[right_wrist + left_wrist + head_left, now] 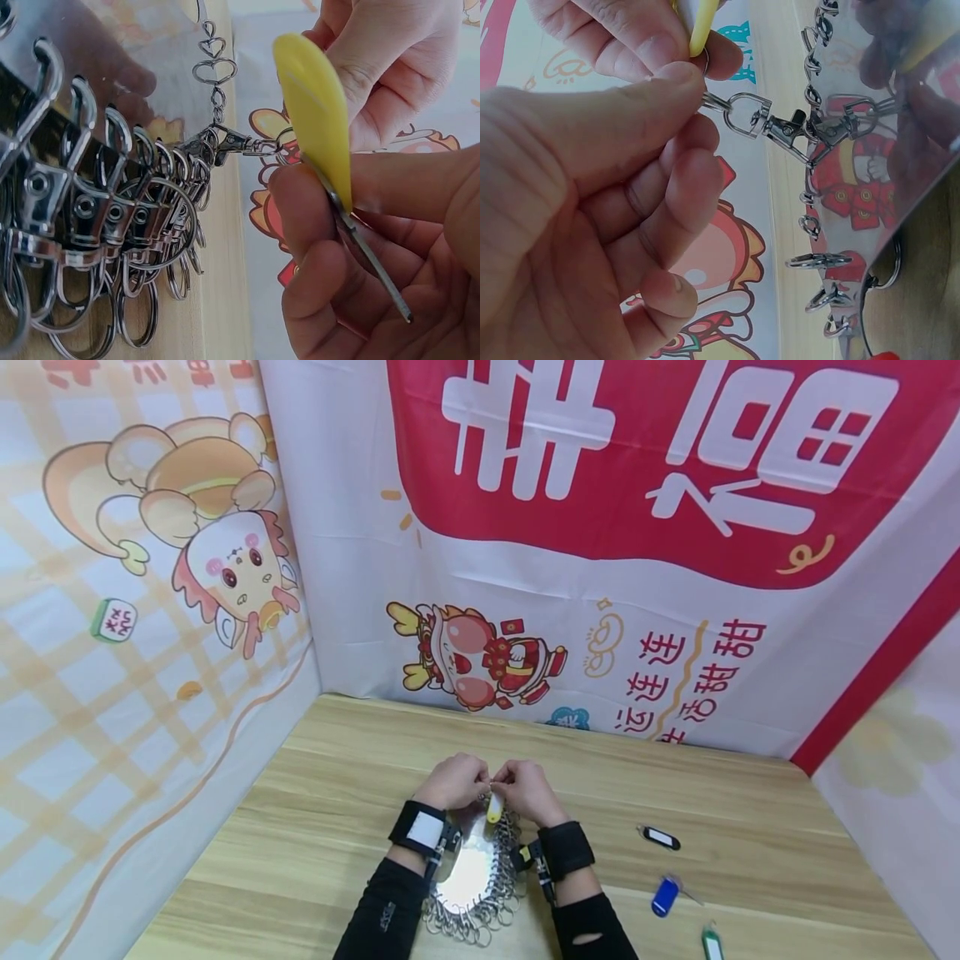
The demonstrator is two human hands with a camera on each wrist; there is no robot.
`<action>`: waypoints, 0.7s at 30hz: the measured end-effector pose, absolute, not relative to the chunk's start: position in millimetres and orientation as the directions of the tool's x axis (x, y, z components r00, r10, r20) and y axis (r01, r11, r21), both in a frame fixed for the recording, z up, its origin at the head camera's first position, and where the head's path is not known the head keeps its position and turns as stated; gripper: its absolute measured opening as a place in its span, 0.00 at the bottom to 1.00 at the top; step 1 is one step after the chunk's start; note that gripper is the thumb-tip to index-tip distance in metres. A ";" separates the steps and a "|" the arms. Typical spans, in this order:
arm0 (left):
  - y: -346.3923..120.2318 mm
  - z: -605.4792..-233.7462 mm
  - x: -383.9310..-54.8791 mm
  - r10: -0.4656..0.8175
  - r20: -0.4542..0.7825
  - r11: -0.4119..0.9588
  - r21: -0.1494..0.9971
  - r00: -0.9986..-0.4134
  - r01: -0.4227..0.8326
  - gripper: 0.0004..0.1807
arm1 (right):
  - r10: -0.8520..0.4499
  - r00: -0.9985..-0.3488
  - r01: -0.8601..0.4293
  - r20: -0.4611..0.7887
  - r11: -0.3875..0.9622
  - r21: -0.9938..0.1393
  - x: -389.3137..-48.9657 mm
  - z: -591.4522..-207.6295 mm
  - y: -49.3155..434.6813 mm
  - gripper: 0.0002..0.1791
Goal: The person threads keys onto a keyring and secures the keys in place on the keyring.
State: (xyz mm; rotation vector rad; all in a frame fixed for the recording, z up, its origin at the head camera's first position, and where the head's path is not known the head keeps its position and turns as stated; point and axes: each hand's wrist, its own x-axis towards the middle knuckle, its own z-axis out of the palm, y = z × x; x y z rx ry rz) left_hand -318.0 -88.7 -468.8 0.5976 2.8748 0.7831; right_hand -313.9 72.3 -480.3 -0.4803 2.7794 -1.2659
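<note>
My left hand pinches a split key ring between thumb and index finger. That ring hangs from a silver swivel clasp on a metal chain. My right hand meets it and pinches a yellow key tag. A thin metal piece like a key juts out below the tag, across the curled fingers. The fingertips partly hide where tag and ring meet. Below the hands lies a shiny, mirror-like plate, its edge lined with several clasps and rings.
To the right on the wooden table lie a black key tag, a blue key tag and a green key tag. Printed cloth walls stand at the back and sides.
</note>
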 end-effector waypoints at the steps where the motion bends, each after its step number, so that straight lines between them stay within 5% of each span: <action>1: -88.8 -468.7 -318.4 0.398 0.007 0.790 0.505 -0.917 0.347 0.09 | -0.300 -0.950 -0.259 0.082 0.617 -0.743 -313.9 -480.0 72.2 0.04; 21: -87.8 -468.0 -320.1 0.369 -0.014 0.761 0.579 -0.930 0.293 0.09 | -0.348 -0.931 -0.325 0.114 0.642 -0.695 -318.8 -485.3 71.4 0.04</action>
